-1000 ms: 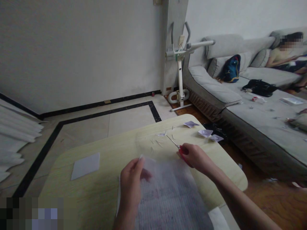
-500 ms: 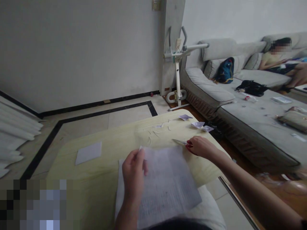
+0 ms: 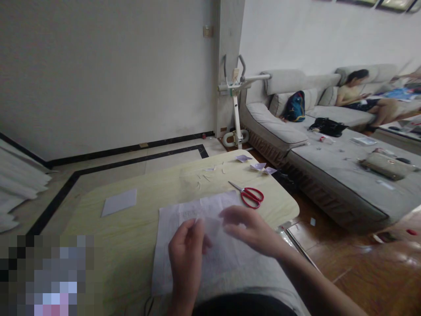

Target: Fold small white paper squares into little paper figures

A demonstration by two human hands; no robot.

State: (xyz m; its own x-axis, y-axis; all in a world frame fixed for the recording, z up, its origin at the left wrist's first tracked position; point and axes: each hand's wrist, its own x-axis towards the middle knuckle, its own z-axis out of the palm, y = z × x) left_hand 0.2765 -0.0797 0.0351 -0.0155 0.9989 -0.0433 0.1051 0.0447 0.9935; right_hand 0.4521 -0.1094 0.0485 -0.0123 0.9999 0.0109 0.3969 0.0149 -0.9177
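My left hand [image 3: 187, 245] is closed, its thumb and fingers pinching the edge of a pale sheet of paper [image 3: 212, 226], which is blurred and partly hidden by the hands. My right hand [image 3: 250, 230], smeared by motion, is just to the right of that edge, thumb and fingers apart. Beneath both hands a larger printed sheet [image 3: 164, 250] lies on the table. Scissors with red handles [image 3: 252, 198] rest beyond my right hand, tips pointing to the upper left.
Folded paper pieces [image 3: 258, 166] sit at the far right corner of the pale yellow table [image 3: 131, 241]. Thin paper strips [image 3: 204, 177] lie mid-table, and a white square [image 3: 119, 202] lies left. Beyond are a grey sofa [image 3: 332, 162] with a seated person and an exercise machine [image 3: 235, 109].
My right hand has put the scissors down on the table and moved left to the paper by my left hand. The sheet that was raised is now lower. The view has shifted right.
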